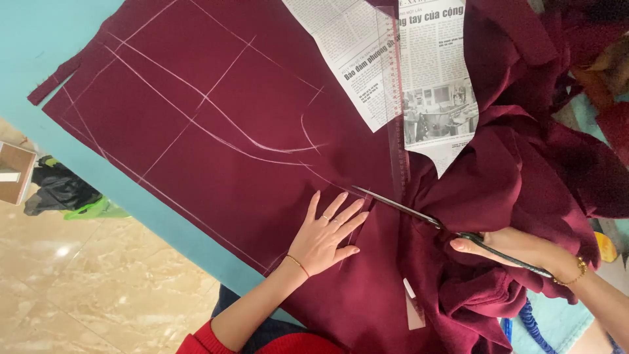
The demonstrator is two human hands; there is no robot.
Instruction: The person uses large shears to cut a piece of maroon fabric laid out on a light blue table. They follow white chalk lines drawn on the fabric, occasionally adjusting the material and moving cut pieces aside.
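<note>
left hand [325,235]: flat, fingers spread (palm down); right hand [517,248]: closed in a grip

Scissors at the edge of chalk-marked maroon cloth

I see my left hand [325,235] pressed flat, fingers [343,211] spread, on the maroon fabric [216,124], which lies smooth over the teal tabletop [39,46] and carries white chalk lines [196,111]. My right hand [517,248] grips the handles of the scissors [426,219]; their blades point toward my left fingertips and sit just beside them. A clear ruler [395,105] lies along the cloth, overlapping a newspaper pattern piece [406,59]. Bunched maroon fabric piles up to the right. Tan floor tiles [85,288] show at lower left.
</note>
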